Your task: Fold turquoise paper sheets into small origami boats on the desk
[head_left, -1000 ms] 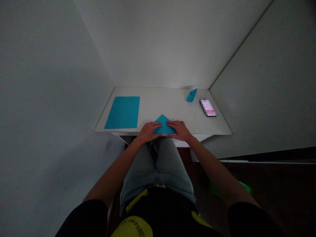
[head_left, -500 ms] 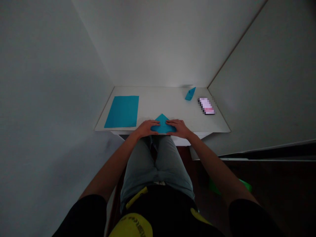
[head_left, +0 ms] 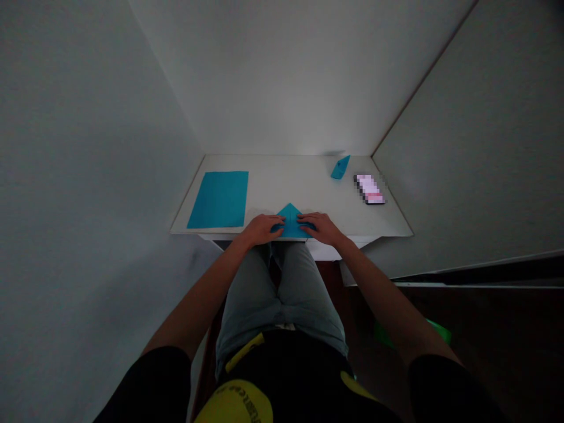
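Note:
A blue sheet of paper folded into a triangle [head_left: 291, 220] lies at the table's front edge, its point facing away from me. My left hand [head_left: 263, 229] rests on its left side, fingers stretched out and thumb apart from them. On the right side, my right hand [head_left: 323, 228] lies with its fingers spread over the paper in the same way. Both hands cover the triangle's outer corners. Between the fingertips, the middle of the folded paper shows.
A flat blue sheet [head_left: 219, 200] lies at the table's left. Toward the back right stands a small folded blue paper piece [head_left: 341, 167], with a phone [head_left: 369, 190] beside it, its screen blurred. Walls enclose the white table [head_left: 286, 176] at the back and sides.
Both thumbs have moved from the paper's front edge up onto its surface. The front fold now looks straighter and flatter. The other things have stayed in place.

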Demonstrator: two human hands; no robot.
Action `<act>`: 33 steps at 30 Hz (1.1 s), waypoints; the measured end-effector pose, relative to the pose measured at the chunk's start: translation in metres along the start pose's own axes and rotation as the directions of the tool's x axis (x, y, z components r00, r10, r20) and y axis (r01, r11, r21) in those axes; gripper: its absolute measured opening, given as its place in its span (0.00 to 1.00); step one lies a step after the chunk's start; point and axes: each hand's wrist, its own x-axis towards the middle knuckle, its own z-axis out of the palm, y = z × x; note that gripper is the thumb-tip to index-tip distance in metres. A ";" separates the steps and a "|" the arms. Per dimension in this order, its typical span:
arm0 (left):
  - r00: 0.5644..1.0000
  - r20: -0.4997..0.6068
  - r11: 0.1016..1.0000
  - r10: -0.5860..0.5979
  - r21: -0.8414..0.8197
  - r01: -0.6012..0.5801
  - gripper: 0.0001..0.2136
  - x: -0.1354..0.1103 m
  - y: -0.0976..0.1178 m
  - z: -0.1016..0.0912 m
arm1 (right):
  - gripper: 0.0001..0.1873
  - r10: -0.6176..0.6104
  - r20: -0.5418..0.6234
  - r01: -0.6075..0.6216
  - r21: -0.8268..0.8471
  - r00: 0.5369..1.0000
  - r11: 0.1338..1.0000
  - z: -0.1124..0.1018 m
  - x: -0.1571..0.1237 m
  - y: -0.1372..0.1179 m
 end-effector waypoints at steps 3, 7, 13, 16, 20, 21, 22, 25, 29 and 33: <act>0.997 -0.002 0.996 -0.077 0.040 0.077 0.18 0.003 0.004 -0.002 | 0.16 0.006 0.015 -0.006 0.016 1.000 1.000 -0.005 0.003 0.000; 0.986 -0.051 0.986 -0.161 0.040 0.163 0.20 0.008 0.008 -0.006 | 0.17 0.099 0.006 -0.100 0.056 0.995 0.993 -0.011 0.007 0.003; 0.974 -0.181 0.966 -0.138 0.192 0.173 0.16 0.011 0.026 0.001 | 0.19 0.150 -0.123 -0.170 -0.175 0.981 0.970 -0.006 0.007 -0.011; 0.973 -0.211 0.963 -0.095 0.229 0.143 0.14 0.009 0.034 0.016 | 0.20 0.112 -0.173 -0.157 -0.275 0.979 0.948 0.014 0.002 -0.030; 0.974 -0.198 0.971 -0.106 0.189 0.144 0.20 -0.001 0.037 0.039 | 0.28 0.030 -0.120 -0.058 -0.238 0.992 0.970 0.048 -0.010 -0.051; 0.971 -0.216 0.973 -0.101 0.181 0.141 0.21 -0.005 0.036 0.044 | 0.31 0.021 -0.114 -0.048 -0.234 0.993 0.971 0.053 -0.013 -0.052; 0.968 -0.234 0.975 -0.089 0.178 0.132 0.21 -0.010 0.035 0.047 | 0.34 0.016 -0.114 -0.043 -0.234 0.993 0.971 0.056 -0.017 -0.051; 0.960 -0.274 0.976 -0.060 0.184 0.113 0.25 -0.027 0.028 0.051 | 0.42 0.016 -0.126 -0.046 -0.243 0.992 0.969 0.055 -0.030 -0.040; 0.953 -0.287 0.968 -0.099 0.192 0.159 0.29 -0.043 0.017 0.048 | 0.45 0.045 -0.173 -0.089 -0.258 0.984 0.962 0.043 -0.044 -0.020; 0.957 -0.258 0.967 -0.132 0.180 0.182 0.30 -0.047 0.012 0.045 | 0.38 0.059 -0.206 -0.112 -0.253 0.977 0.961 0.039 -0.051 -0.011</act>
